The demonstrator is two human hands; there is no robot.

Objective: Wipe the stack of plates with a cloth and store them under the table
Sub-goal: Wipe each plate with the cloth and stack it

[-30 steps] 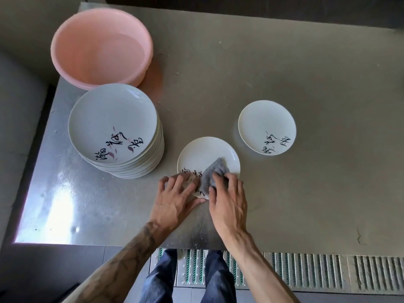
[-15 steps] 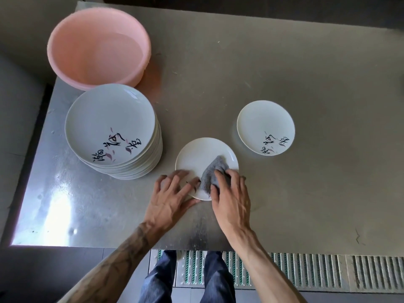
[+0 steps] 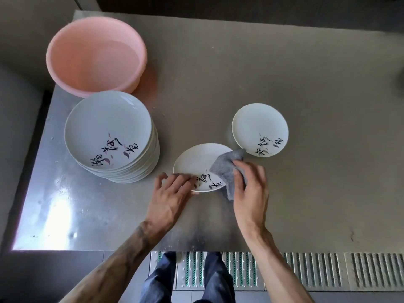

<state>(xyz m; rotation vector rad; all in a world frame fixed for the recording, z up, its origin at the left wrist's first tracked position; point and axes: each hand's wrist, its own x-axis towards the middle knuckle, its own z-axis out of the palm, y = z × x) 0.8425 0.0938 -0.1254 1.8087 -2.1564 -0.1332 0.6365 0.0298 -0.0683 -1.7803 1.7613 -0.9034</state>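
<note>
A white plate (image 3: pixel 196 160) with black brush writing lies on the metal table (image 3: pixel 306 106) near its front edge. My left hand (image 3: pixel 172 193) rests on the plate's near left rim, fingers fairly straight. My right hand (image 3: pixel 251 189) holds a grey cloth (image 3: pixel 225 167) against the plate's right side, and the cloth hangs over the rim. A tall stack of the same plates (image 3: pixel 109 134) stands to the left. One single plate (image 3: pixel 260 130) lies apart at the right.
A pink plastic basin (image 3: pixel 96 55) stands at the table's back left corner, close behind the stack. The table's left edge runs beside the stack. A slatted floor grate (image 3: pixel 317 272) and my legs show below the front edge.
My right hand has swept the cloth from the plate's near middle to its right rim, uncovering the writing. The left hand has stayed on the near left rim.
</note>
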